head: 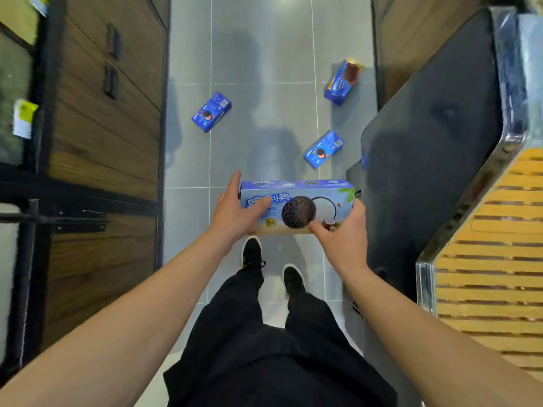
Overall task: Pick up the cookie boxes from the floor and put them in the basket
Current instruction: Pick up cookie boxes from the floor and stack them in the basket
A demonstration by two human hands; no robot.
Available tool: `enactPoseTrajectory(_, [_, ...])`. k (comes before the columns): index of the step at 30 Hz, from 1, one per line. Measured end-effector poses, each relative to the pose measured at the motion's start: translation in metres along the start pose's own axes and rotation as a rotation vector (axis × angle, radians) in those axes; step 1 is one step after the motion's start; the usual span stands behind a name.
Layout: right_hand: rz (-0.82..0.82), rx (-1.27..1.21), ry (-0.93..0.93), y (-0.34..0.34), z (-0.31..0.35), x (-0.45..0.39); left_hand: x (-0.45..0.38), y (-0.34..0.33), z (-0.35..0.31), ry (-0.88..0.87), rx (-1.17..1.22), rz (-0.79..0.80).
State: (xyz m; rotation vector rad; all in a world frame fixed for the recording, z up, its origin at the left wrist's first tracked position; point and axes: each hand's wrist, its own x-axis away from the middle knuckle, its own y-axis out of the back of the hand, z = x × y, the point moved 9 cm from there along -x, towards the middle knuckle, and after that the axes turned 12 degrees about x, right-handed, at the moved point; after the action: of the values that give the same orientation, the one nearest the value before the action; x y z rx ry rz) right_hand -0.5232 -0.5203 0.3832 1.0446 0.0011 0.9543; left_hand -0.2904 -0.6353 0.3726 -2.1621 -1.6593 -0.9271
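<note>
I hold a long pale-blue cookie box (296,205) level in front of me, above the floor. My left hand (235,211) grips its left end, thumb over the front face. My right hand (343,230) grips its right end from below. Three dark-blue cookie boxes lie on the grey tile floor: one at the left (211,112), one right of centre (323,149), and one farther back on the right (343,82). No basket is in view.
A wooden cabinet (105,127) with dark handles lines the left side of the aisle. On the right stands a dark counter (426,160) with a metal-edged, yellow slatted surface (493,259). My black shoes (252,251) stand on the tiles below the box.
</note>
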Motion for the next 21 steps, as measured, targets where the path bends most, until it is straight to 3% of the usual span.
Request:
enactPoseTrajectory(11, [0.21, 0.019, 0.345, 0.022, 0.01, 0.048, 0.126, 0.032, 0.027, -0.067, 0.12, -0.203])
enactPoseTrajectory(16, [0.421, 0.071, 0.521, -0.003, 0.033, 0.082, 0.197, 0.074, 0.06, -0.12, 0.094, -0.347])
enactPoseTrajectory(21, [0.694, 0.186, 0.772, -0.046, 0.077, 0.147, 0.288, 0.115, 0.12, -0.098, 0.237, -0.505])
